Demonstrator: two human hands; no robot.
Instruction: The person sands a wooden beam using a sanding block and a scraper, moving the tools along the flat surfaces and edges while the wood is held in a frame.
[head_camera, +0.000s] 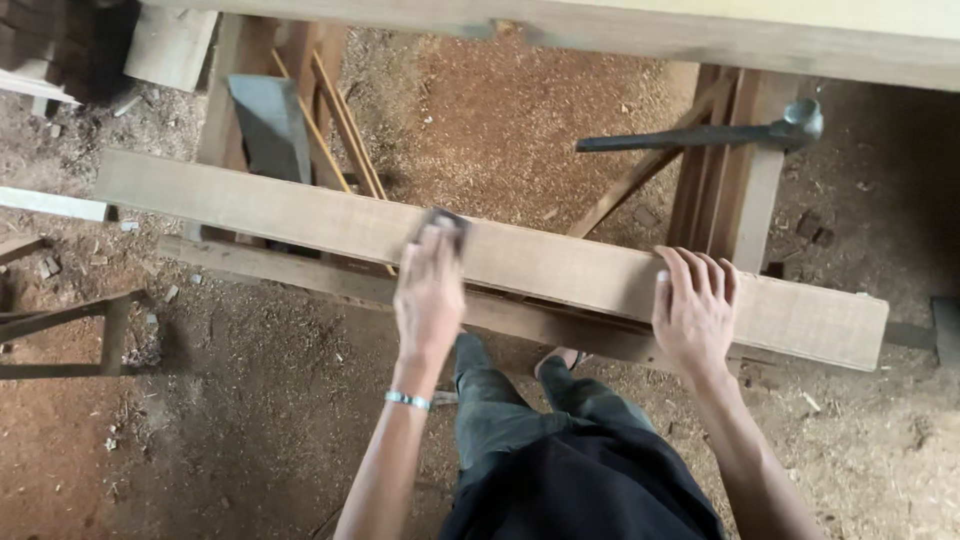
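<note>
Two hands on one plank (560, 262): your left hand (430, 295) presses a dark sanding block (445, 225) flat on its top face, while your right hand (693, 310) lies open, fingers spread, pinning it so it won't slide off the trestle (735, 170).
</note>
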